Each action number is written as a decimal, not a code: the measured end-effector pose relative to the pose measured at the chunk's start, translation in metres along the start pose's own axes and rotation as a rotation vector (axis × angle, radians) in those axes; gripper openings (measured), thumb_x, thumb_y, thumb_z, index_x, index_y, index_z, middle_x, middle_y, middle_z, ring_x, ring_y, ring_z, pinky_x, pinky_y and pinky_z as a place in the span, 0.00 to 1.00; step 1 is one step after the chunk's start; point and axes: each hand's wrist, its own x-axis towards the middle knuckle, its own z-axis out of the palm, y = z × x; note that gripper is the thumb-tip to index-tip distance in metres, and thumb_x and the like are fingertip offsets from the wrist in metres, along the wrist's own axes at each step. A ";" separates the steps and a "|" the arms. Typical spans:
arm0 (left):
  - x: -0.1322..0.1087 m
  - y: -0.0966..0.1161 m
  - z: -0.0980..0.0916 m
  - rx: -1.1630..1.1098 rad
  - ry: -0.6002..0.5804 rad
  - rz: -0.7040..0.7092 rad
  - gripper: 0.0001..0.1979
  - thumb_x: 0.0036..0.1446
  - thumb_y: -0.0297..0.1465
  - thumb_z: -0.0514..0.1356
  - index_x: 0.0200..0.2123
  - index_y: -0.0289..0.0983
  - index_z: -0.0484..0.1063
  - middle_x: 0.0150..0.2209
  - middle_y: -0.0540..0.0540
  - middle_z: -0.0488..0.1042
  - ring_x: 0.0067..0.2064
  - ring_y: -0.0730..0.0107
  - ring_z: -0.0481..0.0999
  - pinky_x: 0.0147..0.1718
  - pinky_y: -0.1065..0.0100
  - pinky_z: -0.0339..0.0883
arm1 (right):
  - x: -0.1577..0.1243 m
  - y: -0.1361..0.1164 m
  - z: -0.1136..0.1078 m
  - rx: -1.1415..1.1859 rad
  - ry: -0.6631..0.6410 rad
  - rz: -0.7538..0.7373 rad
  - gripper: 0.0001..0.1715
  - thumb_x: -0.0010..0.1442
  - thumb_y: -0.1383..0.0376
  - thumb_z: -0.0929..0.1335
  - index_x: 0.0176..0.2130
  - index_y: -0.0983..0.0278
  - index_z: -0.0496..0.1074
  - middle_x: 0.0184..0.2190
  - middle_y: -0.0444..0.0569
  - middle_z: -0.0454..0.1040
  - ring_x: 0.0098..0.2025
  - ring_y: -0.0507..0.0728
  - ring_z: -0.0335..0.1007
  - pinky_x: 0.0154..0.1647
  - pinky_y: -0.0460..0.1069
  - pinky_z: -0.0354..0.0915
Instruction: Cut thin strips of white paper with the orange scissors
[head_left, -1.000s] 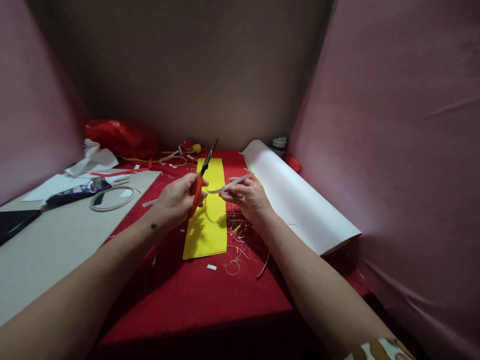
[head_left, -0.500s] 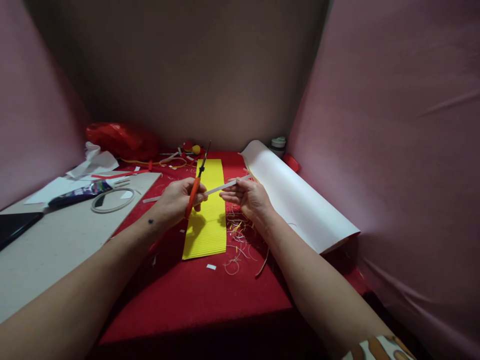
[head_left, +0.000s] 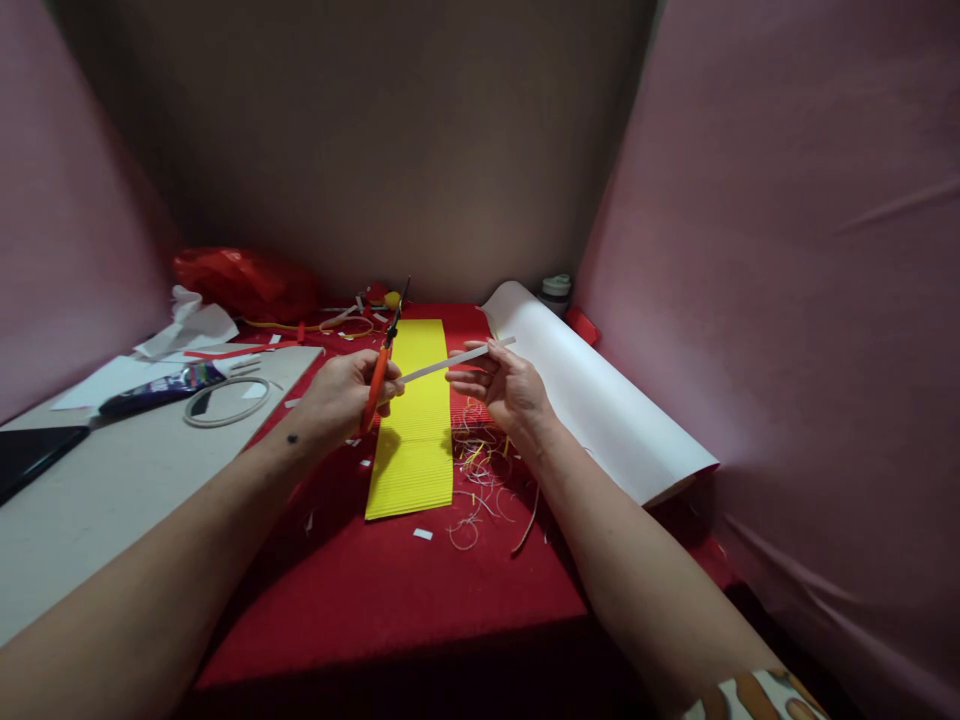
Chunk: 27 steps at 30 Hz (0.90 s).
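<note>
My left hand (head_left: 339, 395) is closed round the orange handles of a pair of scissors (head_left: 379, 358), whose dark blades point up and away. My right hand (head_left: 504, 388) pinches a narrow white paper strip (head_left: 450, 363) that runs from its fingers leftward to the scissors. Both hands hover above a yellow corrugated sheet (head_left: 415, 432) that lies lengthwise on the red cloth (head_left: 390, 590).
A large curled white paper sheet (head_left: 592, 395) lies at the right. Thin paper trimmings (head_left: 480, 480) litter the cloth beside the yellow sheet. At the left a grey board (head_left: 112, 480) bears a ring (head_left: 225, 402), a dark tube (head_left: 161, 385) and white scraps. A red bag (head_left: 244, 280) sits at the back.
Both hands have drifted slightly up and left. The white strip, curved a second ago, now lies straight and slants up to the right; the scissors have tilted more upright.
</note>
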 end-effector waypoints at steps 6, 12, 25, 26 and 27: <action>-0.001 0.007 -0.010 0.070 0.034 0.031 0.11 0.39 0.32 0.64 0.28 0.36 0.68 0.18 0.55 0.66 0.18 0.77 0.63 0.16 0.73 0.56 | 0.001 -0.015 -0.008 0.003 0.053 -0.070 0.13 0.58 0.61 0.62 0.33 0.63 0.74 0.27 0.47 0.79 0.28 0.54 0.76 0.35 0.51 0.72; -0.001 0.010 -0.017 0.099 0.092 0.039 0.12 0.39 0.35 0.65 0.26 0.36 0.69 0.17 0.55 0.66 0.18 0.77 0.63 0.16 0.73 0.55 | 0.006 -0.024 -0.018 0.095 0.137 -0.141 0.13 0.58 0.62 0.62 0.31 0.64 0.73 0.24 0.47 0.79 0.26 0.53 0.76 0.29 0.48 0.71; -0.005 0.012 -0.004 -0.088 0.068 0.051 0.10 0.39 0.30 0.64 0.26 0.37 0.66 0.18 0.55 0.65 0.18 0.78 0.63 0.18 0.73 0.57 | -0.002 0.002 -0.004 -0.019 0.014 -0.075 0.09 0.48 0.67 0.71 0.33 0.65 0.71 0.29 0.48 0.79 0.26 0.53 0.76 0.30 0.48 0.71; -0.004 0.010 -0.002 -0.094 0.060 0.057 0.10 0.38 0.30 0.65 0.26 0.37 0.66 0.18 0.56 0.65 0.19 0.78 0.64 0.18 0.73 0.58 | -0.004 0.005 -0.002 -0.044 -0.009 -0.062 0.09 0.48 0.67 0.71 0.33 0.64 0.71 0.30 0.48 0.79 0.26 0.53 0.76 0.30 0.48 0.71; -0.004 0.009 -0.001 -0.098 0.049 0.064 0.11 0.37 0.31 0.65 0.26 0.36 0.67 0.18 0.56 0.65 0.19 0.78 0.64 0.18 0.73 0.58 | -0.005 0.009 0.001 -0.067 -0.027 -0.046 0.09 0.47 0.67 0.72 0.33 0.64 0.71 0.30 0.48 0.79 0.26 0.53 0.76 0.30 0.48 0.71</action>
